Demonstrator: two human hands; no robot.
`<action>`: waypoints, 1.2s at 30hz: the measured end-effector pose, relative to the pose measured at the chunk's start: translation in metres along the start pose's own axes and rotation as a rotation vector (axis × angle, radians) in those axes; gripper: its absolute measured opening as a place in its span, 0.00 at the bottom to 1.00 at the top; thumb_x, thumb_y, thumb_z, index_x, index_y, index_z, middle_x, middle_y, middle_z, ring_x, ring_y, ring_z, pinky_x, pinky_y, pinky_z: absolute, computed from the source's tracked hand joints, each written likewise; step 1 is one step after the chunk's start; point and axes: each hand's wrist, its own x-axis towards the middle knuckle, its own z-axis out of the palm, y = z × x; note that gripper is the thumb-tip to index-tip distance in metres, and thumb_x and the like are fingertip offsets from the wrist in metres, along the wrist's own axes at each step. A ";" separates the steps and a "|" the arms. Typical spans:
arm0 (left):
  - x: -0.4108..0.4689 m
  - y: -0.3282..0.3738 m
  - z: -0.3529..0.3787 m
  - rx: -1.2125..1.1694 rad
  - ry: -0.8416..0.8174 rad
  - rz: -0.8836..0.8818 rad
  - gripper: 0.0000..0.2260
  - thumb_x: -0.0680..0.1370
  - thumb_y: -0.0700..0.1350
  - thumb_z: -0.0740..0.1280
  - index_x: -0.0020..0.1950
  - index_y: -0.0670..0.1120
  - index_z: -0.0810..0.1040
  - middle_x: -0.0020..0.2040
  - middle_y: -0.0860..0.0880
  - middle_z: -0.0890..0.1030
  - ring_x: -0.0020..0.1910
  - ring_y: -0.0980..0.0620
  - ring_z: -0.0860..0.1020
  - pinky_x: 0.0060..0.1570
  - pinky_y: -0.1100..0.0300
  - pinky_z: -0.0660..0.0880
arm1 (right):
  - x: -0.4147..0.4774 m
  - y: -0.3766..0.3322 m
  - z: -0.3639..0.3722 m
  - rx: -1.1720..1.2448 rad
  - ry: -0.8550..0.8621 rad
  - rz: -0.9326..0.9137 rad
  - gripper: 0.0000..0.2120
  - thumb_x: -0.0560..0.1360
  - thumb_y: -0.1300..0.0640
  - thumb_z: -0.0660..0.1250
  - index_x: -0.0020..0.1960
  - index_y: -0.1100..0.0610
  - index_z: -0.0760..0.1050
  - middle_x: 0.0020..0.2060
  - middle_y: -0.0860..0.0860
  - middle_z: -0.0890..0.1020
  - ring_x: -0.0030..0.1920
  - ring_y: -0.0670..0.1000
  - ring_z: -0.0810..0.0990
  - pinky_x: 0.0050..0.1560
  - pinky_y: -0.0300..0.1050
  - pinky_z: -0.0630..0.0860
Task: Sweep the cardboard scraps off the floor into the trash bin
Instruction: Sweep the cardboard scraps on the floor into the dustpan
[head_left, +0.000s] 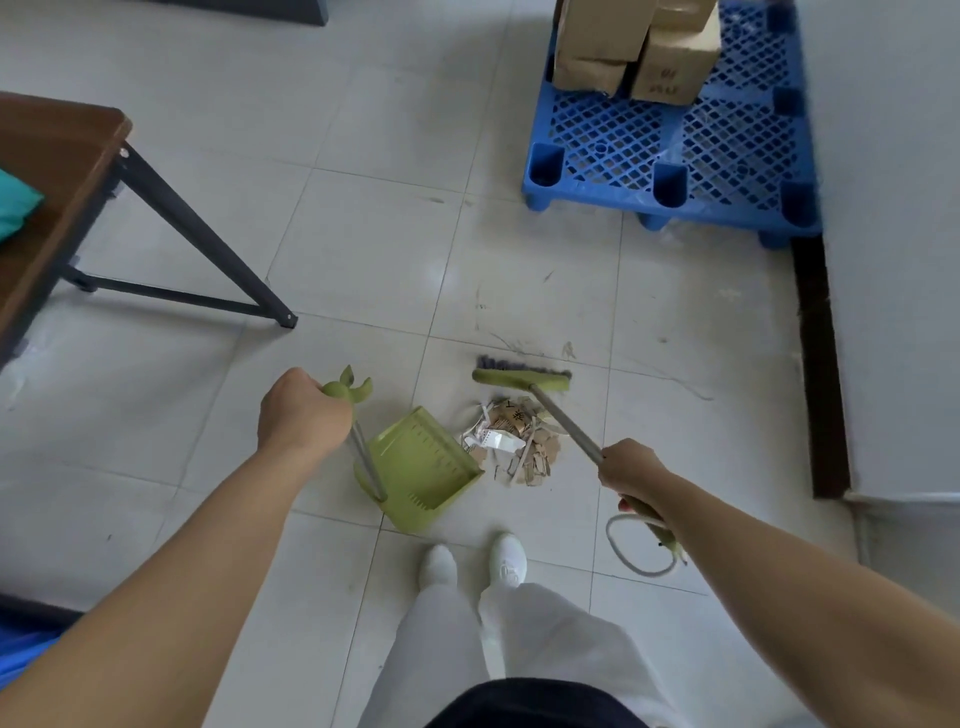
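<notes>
The cardboard scraps (519, 452) lie in a small heap of tan bits and white paper strips on the floor (363, 260), just right of the open mouth of the green dustpan (426, 462). The green broom (565, 423) has its head just beyond the heap, its metal handle slanting to the near right.

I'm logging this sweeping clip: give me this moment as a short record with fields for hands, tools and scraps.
left hand: grips the top of the dustpan handle
right hand: grips the broom handle
dustpan: on the floor, mouth facing the scraps
broom head: on the floor beyond the pile
scraps: one pile beside the dustpan's mouth, none seen inside
trash bin: not in view
nearby: blue pallet with boxes, table
</notes>
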 end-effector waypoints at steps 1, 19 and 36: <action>0.000 -0.001 -0.001 0.008 -0.006 0.005 0.02 0.75 0.37 0.63 0.45 0.40 0.71 0.34 0.48 0.70 0.40 0.43 0.72 0.38 0.55 0.69 | 0.000 0.001 0.003 0.017 0.022 0.009 0.12 0.77 0.63 0.55 0.55 0.63 0.74 0.34 0.53 0.76 0.24 0.49 0.76 0.18 0.34 0.67; 0.014 -0.087 -0.006 0.035 -0.114 0.111 0.05 0.74 0.38 0.66 0.48 0.41 0.72 0.45 0.45 0.74 0.44 0.43 0.72 0.40 0.56 0.68 | -0.057 -0.021 0.092 -0.055 0.022 -0.057 0.08 0.77 0.52 0.63 0.52 0.55 0.76 0.38 0.47 0.77 0.41 0.50 0.78 0.43 0.40 0.74; 0.031 -0.160 0.018 -0.006 -0.144 0.180 0.06 0.75 0.35 0.64 0.48 0.42 0.68 0.46 0.45 0.73 0.44 0.45 0.71 0.40 0.55 0.66 | -0.052 -0.047 0.135 0.181 0.036 0.052 0.05 0.79 0.53 0.63 0.49 0.54 0.73 0.28 0.45 0.70 0.26 0.43 0.68 0.26 0.34 0.64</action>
